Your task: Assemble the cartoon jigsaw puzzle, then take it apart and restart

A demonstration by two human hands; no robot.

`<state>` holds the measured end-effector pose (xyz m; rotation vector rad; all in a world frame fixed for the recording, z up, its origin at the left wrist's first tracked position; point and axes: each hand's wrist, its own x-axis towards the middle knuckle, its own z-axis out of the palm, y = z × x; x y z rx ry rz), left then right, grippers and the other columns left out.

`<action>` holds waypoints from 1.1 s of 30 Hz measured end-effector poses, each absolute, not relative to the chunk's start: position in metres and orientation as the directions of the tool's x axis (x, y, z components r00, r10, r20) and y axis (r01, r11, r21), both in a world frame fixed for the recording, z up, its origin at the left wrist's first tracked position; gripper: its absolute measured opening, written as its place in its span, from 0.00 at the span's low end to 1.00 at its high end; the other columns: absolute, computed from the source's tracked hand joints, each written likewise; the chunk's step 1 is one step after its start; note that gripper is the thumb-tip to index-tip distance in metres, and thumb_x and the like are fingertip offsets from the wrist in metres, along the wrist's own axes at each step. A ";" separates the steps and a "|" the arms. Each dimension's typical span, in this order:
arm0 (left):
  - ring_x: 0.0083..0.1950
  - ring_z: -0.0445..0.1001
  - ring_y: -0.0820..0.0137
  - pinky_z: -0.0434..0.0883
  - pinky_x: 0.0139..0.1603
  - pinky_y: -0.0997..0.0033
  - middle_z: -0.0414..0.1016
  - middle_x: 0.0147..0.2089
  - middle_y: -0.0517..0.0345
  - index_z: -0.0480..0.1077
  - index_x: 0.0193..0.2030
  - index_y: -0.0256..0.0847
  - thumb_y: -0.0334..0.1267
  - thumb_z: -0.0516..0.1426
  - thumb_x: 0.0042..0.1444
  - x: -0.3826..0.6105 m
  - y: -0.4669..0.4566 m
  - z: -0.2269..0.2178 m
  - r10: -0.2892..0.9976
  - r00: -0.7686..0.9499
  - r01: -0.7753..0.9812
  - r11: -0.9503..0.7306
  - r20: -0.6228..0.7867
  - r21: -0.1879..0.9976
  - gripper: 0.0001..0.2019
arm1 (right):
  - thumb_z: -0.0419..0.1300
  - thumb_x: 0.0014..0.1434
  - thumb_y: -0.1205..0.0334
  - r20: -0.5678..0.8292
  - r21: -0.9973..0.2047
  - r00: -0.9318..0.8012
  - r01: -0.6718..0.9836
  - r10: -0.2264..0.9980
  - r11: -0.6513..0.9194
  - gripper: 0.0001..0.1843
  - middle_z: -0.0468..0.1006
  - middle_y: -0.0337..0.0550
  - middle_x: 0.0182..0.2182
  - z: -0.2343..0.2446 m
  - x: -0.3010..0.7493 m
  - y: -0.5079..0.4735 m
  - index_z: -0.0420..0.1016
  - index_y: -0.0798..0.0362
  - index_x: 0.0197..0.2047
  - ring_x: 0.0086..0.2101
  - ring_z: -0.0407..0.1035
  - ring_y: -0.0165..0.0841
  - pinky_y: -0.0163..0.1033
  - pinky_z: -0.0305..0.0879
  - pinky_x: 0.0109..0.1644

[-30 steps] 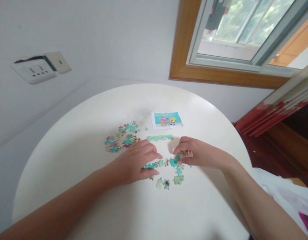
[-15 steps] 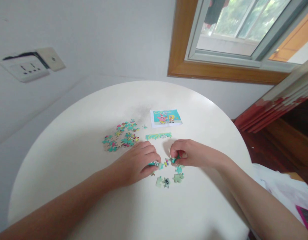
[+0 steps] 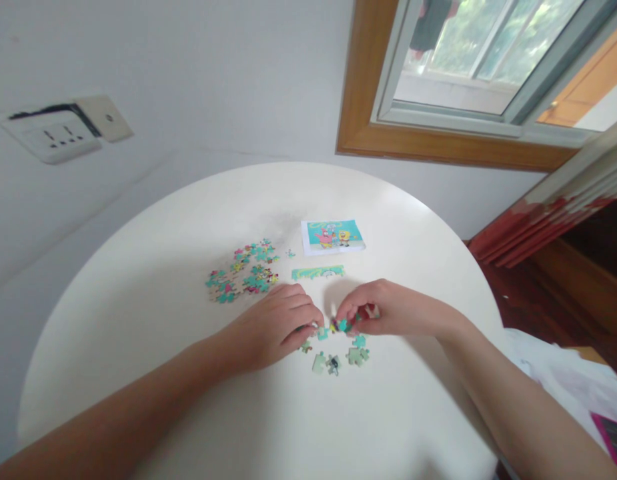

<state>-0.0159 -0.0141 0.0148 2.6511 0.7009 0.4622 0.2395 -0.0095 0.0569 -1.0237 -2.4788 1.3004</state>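
My left hand (image 3: 288, 320) is closed in a pinch low over the table, with a sliver of a puzzle piece showing between thumb and fingers. Close by, my right hand (image 3: 371, 308) has its fingertips on a teal puzzle piece (image 3: 343, 325), and its fingers partly cover other pieces there. Under and between the hands lie a light teal piece (image 3: 323, 334) and a yellow one. Nearer to me are a pale green piece (image 3: 319, 363), a grey piece with dark marks (image 3: 333, 364) and a joined pale green pair (image 3: 357, 356).
A joined puzzle strip (image 3: 318, 272) lies beyond my hands, below a picture card (image 3: 333, 237) with two cartoon figures. Left of these spreads a heap of loose pieces (image 3: 223, 287). The round white table (image 3: 138, 333) stands against a wall with a socket (image 3: 55, 137).
My right hand has shifted slightly left, bringing a teal piece towards the yellow one. My left hand has barely moved; less of its piece shows now.
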 end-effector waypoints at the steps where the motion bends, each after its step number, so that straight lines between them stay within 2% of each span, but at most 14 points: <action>1: 0.44 0.67 0.66 0.60 0.49 0.65 0.73 0.39 0.57 0.70 0.42 0.42 0.33 0.51 0.65 -0.016 -0.014 0.015 0.526 0.821 0.407 -0.811 0.220 0.420 0.07 | 0.62 0.56 0.66 -0.151 -0.762 -0.769 0.491 0.621 0.423 0.12 0.77 0.41 0.36 0.058 0.238 -0.010 0.79 0.52 0.44 0.31 0.68 0.27 0.32 0.64 0.37; 5: 0.44 0.67 0.66 0.60 0.50 0.64 0.74 0.39 0.57 0.71 0.43 0.43 0.34 0.51 0.65 -0.017 -0.014 0.016 0.532 0.819 0.417 -0.809 0.214 0.415 0.08 | 0.62 0.55 0.67 -0.134 -0.674 -0.741 0.555 0.658 0.487 0.11 0.74 0.43 0.38 0.063 0.244 -0.010 0.79 0.51 0.43 0.33 0.68 0.28 0.33 0.64 0.38; 11: 0.44 0.67 0.65 0.60 0.50 0.64 0.74 0.40 0.55 0.71 0.45 0.43 0.34 0.49 0.66 -0.019 -0.010 0.016 0.538 0.811 0.420 -0.808 0.229 0.414 0.09 | 0.62 0.52 0.70 -0.341 -0.579 -0.699 0.683 0.629 0.445 0.11 0.76 0.40 0.33 0.060 0.255 -0.012 0.79 0.51 0.39 0.32 0.69 0.29 0.34 0.63 0.37; 16: 0.45 0.68 0.66 0.60 0.51 0.64 0.75 0.40 0.56 0.71 0.44 0.43 0.35 0.50 0.66 -0.021 -0.009 0.020 0.557 0.799 0.444 -0.801 0.227 0.402 0.09 | 0.61 0.51 0.71 -0.340 -0.543 -0.694 0.696 0.635 0.469 0.10 0.76 0.40 0.31 0.060 0.254 -0.011 0.79 0.52 0.36 0.31 0.69 0.30 0.34 0.62 0.36; 20: 0.44 0.68 0.66 0.60 0.52 0.63 0.75 0.40 0.57 0.71 0.44 0.42 0.35 0.50 0.66 -0.025 -0.006 0.023 0.571 0.784 0.467 -0.802 0.245 0.373 0.09 | 0.59 0.51 0.72 -0.322 -0.512 -0.651 0.730 0.688 0.452 0.11 0.77 0.40 0.30 0.065 0.259 -0.008 0.79 0.53 0.37 0.30 0.69 0.29 0.33 0.61 0.34; 24: 0.44 0.69 0.67 0.62 0.53 0.64 0.75 0.40 0.56 0.72 0.44 0.41 0.34 0.50 0.65 -0.031 0.000 0.023 0.581 0.760 0.482 -0.804 0.291 0.348 0.09 | 0.57 0.51 0.73 -0.263 -0.522 -0.641 0.723 0.721 0.453 0.13 0.77 0.41 0.32 0.067 0.258 -0.010 0.78 0.53 0.38 0.30 0.68 0.29 0.33 0.60 0.34; 29: 0.46 0.70 0.66 0.63 0.53 0.63 0.76 0.41 0.56 0.72 0.43 0.41 0.34 0.50 0.65 -0.036 0.005 0.024 0.610 0.734 0.521 -0.788 0.298 0.328 0.09 | 0.58 0.51 0.73 -0.295 -0.607 -0.747 0.628 0.595 0.487 0.12 0.76 0.40 0.33 0.064 0.251 -0.016 0.78 0.52 0.37 0.31 0.68 0.29 0.33 0.61 0.36; 33: 0.45 0.70 0.66 0.64 0.53 0.63 0.77 0.40 0.56 0.73 0.43 0.42 0.35 0.50 0.65 -0.037 0.005 0.024 0.600 0.744 0.520 -0.796 0.294 0.310 0.10 | 0.57 0.51 0.75 -0.278 -0.614 -0.766 0.606 0.580 0.505 0.14 0.76 0.40 0.33 0.058 0.248 -0.017 0.78 0.52 0.38 0.31 0.68 0.28 0.33 0.61 0.36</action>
